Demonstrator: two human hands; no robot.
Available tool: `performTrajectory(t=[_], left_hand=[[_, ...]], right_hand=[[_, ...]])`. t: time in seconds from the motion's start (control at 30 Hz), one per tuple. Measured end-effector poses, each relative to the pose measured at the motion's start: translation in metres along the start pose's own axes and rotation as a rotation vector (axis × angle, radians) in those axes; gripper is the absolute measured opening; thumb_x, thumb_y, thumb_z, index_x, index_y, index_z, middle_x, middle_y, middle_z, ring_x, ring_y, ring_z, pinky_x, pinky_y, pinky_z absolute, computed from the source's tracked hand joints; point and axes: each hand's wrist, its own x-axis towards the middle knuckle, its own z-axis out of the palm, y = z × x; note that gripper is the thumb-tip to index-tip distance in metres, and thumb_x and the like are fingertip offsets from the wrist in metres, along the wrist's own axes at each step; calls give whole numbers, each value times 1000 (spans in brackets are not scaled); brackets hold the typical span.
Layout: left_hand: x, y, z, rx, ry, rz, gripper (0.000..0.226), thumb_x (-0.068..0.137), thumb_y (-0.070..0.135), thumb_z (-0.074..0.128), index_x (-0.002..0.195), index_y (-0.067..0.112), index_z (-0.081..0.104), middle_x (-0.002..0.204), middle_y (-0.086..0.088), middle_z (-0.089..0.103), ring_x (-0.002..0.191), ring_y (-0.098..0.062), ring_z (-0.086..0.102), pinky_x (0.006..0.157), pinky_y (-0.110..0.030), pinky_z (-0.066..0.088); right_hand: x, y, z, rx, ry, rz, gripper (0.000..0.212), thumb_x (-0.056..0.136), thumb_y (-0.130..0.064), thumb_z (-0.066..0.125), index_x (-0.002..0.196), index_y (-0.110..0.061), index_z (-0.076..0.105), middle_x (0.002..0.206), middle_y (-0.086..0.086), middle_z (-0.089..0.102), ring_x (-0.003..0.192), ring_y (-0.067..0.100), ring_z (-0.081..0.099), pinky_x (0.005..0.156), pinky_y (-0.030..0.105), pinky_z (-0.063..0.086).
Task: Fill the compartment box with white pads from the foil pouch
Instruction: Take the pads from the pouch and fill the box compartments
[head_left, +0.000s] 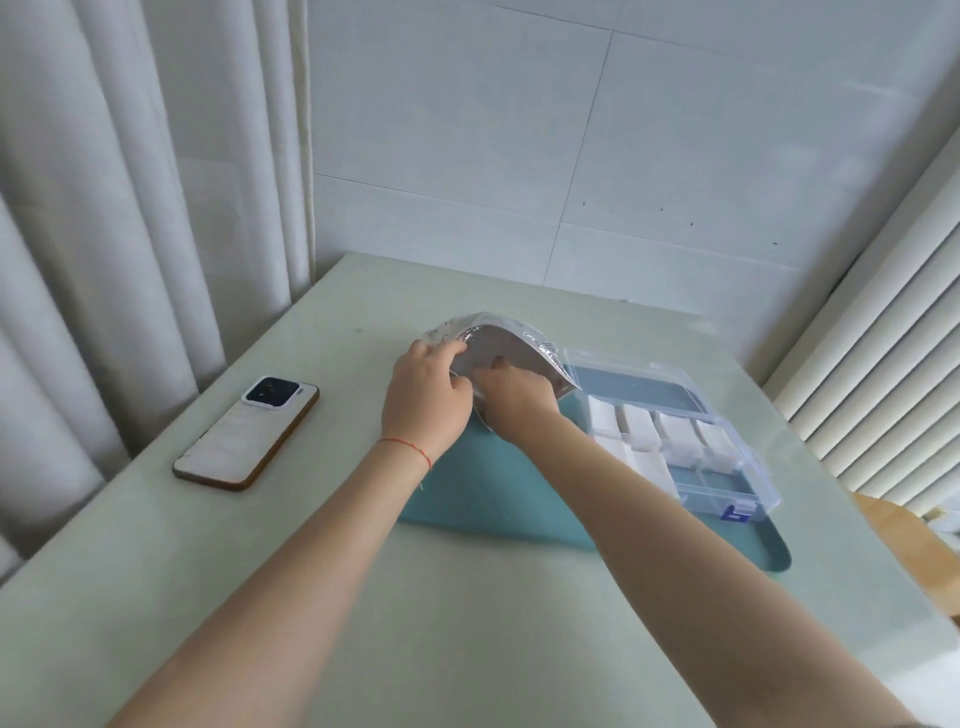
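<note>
Just above the middle of the frame, the foil pouch (511, 345) arches over both hands, its crinkled silver skin catching light along the upper edge. The left hand (423, 397) pinches the pouch's left rim, fingers (451, 354) curled round the foil, holding the mouth wide. The right hand (517, 397) reaches into the opening; its fingertips are hidden inside, so I cannot tell whether they grip a pad or lie loose.

Right of the hands sits the compartment box (748, 486) — clear, hard plastic, lid thrown back — on a teal mat (488, 488) laid on the pale green surface (322, 597). White pads (675, 434) already fill most of its far compartments; the nearest right cells look bare.

The pouch is likely thin, light and floppy, best held at the rim so it stays open. The pads appear soft, squarish and nearly weightless; a gentle pinch across a stack's flat faces should lift them without crushing.

At the left of the frame lies a phone (244, 434), camera side up.
</note>
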Motion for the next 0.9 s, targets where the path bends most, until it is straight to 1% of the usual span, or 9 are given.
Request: performTrajectory(t=[0.23, 0.33, 0.4, 0.47, 0.53, 0.6, 0.7, 0.8, 0.9], left_hand=[[1, -1, 2, -63, 9, -4, 48, 85, 2, 49, 129, 16, 61, 117, -9, 56, 111, -30, 52, 91, -33, 41], [1, -4, 1, -68, 9, 4, 47, 85, 3, 49, 129, 16, 61, 118, -10, 56, 111, -30, 52, 92, -33, 41], [2, -5, 1, -70, 9, 9, 47, 86, 4, 49, 130, 17, 61, 119, -9, 55, 112, -29, 52, 93, -33, 40], [3, -5, 1, -69, 7, 7, 47, 87, 5, 49, 130, 19, 60, 120, -8, 55, 113, -29, 51, 94, -33, 40], [2, -4, 1, -48, 19, -6, 44, 88, 7, 49, 128, 20, 62, 117, -9, 53, 114, -29, 49, 94, -35, 42], [1, -3, 1, -16, 88, 6, 36, 88, 10, 51, 118, 19, 68, 111, -11, 51, 112, -31, 47, 94, -38, 43], [-3, 8, -2, -149, 181, 50, 24, 85, 18, 53, 98, 18, 74, 100, -6, 52, 96, -20, 54, 88, -29, 46], [-10, 33, -12, -424, -30, 41, 12, 91, 25, 63, 85, 20, 72, 78, 4, 61, 67, 2, 55, 67, -10, 42], [-19, 50, -14, -667, -310, -38, 16, 92, 22, 66, 78, 15, 70, 61, 0, 60, 52, -8, 54, 57, -16, 44]], right_hand=[[10, -6, 5, 20, -49, 23, 29, 96, -9, 48, 122, -16, 59, 117, 8, 60, 102, 32, 63, 69, 33, 43], [8, -2, 0, 120, -39, 59, 23, 98, -20, 44, 105, -11, 64, 107, 9, 64, 94, 32, 62, 69, 31, 43], [1, 1, -9, 234, -24, 105, 37, 100, -36, 38, 91, -9, 63, 94, 11, 65, 84, 32, 61, 65, 29, 41], [-7, 8, -21, 334, -20, 140, 33, 98, -31, 40, 89, -9, 62, 88, 13, 66, 79, 31, 60, 61, 28, 38], [-16, 18, -32, 552, -12, 185, 17, 92, -15, 48, 93, -8, 64, 78, 9, 67, 72, 27, 62, 59, 26, 43], [-29, 29, -39, 899, -13, 229, 9, 88, -10, 58, 90, -6, 65, 63, 2, 67, 57, 21, 63, 58, 22, 50], [-45, 49, -44, 1293, -71, 189, 16, 87, -7, 66, 98, 5, 67, 71, 9, 68, 57, 20, 61, 62, 29, 54], [-60, 57, -53, 1465, -253, 83, 13, 90, -4, 65, 100, 5, 67, 74, 10, 65, 57, 16, 58, 55, 24, 50], [-71, 59, -53, 1425, -446, -31, 8, 92, -8, 64, 98, -4, 68, 76, 7, 62, 58, 13, 55, 56, 21, 47]])
